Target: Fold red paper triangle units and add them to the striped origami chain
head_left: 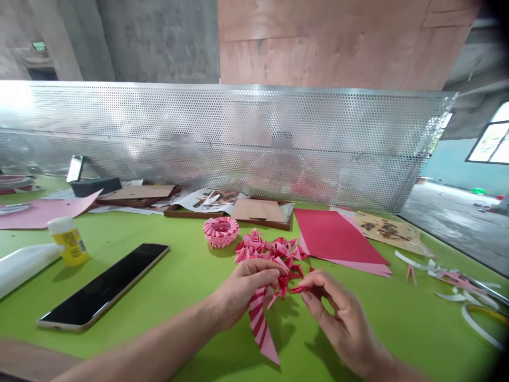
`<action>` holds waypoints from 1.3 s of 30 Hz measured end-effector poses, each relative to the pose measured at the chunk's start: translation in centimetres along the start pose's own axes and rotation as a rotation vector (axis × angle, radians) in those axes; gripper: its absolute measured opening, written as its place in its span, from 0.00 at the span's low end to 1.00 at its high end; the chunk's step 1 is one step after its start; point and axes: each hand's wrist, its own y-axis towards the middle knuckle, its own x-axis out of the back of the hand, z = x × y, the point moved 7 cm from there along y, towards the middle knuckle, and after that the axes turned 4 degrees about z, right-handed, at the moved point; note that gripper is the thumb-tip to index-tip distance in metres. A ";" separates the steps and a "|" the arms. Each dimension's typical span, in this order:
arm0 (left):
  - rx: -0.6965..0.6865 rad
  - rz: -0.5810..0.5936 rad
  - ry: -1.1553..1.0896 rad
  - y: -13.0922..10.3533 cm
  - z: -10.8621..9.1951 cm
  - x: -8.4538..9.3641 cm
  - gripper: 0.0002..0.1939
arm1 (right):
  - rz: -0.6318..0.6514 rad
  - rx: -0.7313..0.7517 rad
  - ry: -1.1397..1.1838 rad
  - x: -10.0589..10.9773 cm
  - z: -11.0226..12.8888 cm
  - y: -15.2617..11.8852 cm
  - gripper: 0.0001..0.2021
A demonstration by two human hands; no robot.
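My left hand (pixel 254 289) is closed on a curved strip of interlocked folded paper (pixel 263 331), striped pink and red, whose tail hangs down toward the table. Between the thumb and fingertips of my right hand (pixel 338 313) is a small red folded paper piece (pixel 297 289), close to the strip's upper end. Just behind my hands lies a pile of folded paper pieces (pixel 258 246) in red and pink. Left of that pile stands a round woven paper basket (pixel 221 232) in the same colours.
A phone (pixel 105 286) and a yellow glue stick (pixel 69 241) are on the green table at left. Red and pink paper sheets (pixel 338 233) lie behind my right hand. Paper scraps, scissors (pixel 483 286) and a tape roll (pixel 485 321) are at right. A perforated metal screen (pixel 238 143) lines the back.
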 end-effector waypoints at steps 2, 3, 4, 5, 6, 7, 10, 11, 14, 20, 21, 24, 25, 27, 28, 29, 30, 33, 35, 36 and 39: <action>-0.004 0.001 0.012 0.1 0.1 0.1 0.09 | 0.009 0.039 -0.022 -0.1 0.4 -0.1 0.05; -0.007 0.002 0.016 0.1 0.1 0.2 0.09 | 0.014 0.050 -0.030 -0.1 0.6 -0.1 0.05; -0.009 0.006 0.023 0.1 0.1 0.2 0.09 | 0.015 0.067 -0.032 -0.1 0.7 -0.1 0.05; -0.009 0.011 0.031 0.2 0.2 0.2 0.08 | 0.016 0.087 -0.029 -0.2 0.8 -0.1 0.06; -0.010 0.017 0.040 0.2 0.2 0.2 0.08 | 0.013 0.108 -0.025 -0.2 0.9 -0.1 0.06; -0.010 0.025 0.050 0.2 0.3 0.2 0.08 | 0.008 0.129 -0.021 -0.1 0.9 -0.1 0.07; -0.012 0.048 0.081 0.3 0.4 0.1 0.09 | -0.028 0.170 -0.021 0.2 0.9 -0.1 0.10; -0.013 0.055 0.091 0.3 0.4 0.0 0.09 | -0.042 0.178 -0.024 0.3 0.9 -0.1 0.10; -0.003 0.065 0.115 0.1 0.4 -0.5 0.09 | -0.085 0.202 -0.036 0.9 1.0 -0.2 0.13; 0.039 0.048 0.117 -0.1 0.7 -1.0 0.13 | -0.101 0.229 -0.052 1.1 1.1 0.0 0.15; 0.037 0.050 0.113 -0.1 0.7 -1.0 0.14 | -0.093 0.229 -0.060 1.1 1.1 0.0 0.15; 0.018 0.069 0.101 -0.1 0.6 -1.0 0.14 | -0.080 0.250 -0.100 0.9 1.5 0.0 0.14; 0.012 0.074 0.097 -0.1 0.6 -1.0 0.14 | -0.078 0.268 -0.115 0.9 1.7 -0.1 0.14; 0.005 0.078 0.094 -0.2 0.5 -1.1 0.12 | -0.070 0.314 -0.146 0.8 2.2 -0.2 0.15; 0.003 0.082 0.097 -0.2 0.5 -1.1 0.11 | -0.065 0.334 -0.162 0.7 2.3 -0.3 0.15; 0.003 0.090 0.106 -0.3 0.5 -1.2 0.11 | -0.060 0.348 -0.176 0.6 2.5 -0.4 0.15; 0.002 0.101 0.120 -0.3 0.5 -1.3 0.11 | -0.056 0.354 -0.185 0.6 2.5 -0.4 0.15; -0.011 0.130 0.164 -0.3 0.4 -1.5 0.10 | -0.047 0.344 -0.184 0.6 2.3 -0.3 0.16; -0.038 0.128 0.179 -0.3 0.1 -1.5 0.09 | -0.046 0.312 -0.171 0.6 1.8 -0.2 0.17; -0.056 0.120 0.188 -0.3 -0.1 -1.4 0.09 | -0.052 0.288 -0.165 0.6 1.6 -0.2 0.18; -0.104 0.065 0.256 -0.5 -0.7 -1.2 0.10 | -0.076 0.203 -0.134 0.8 0.6 -0.1 0.18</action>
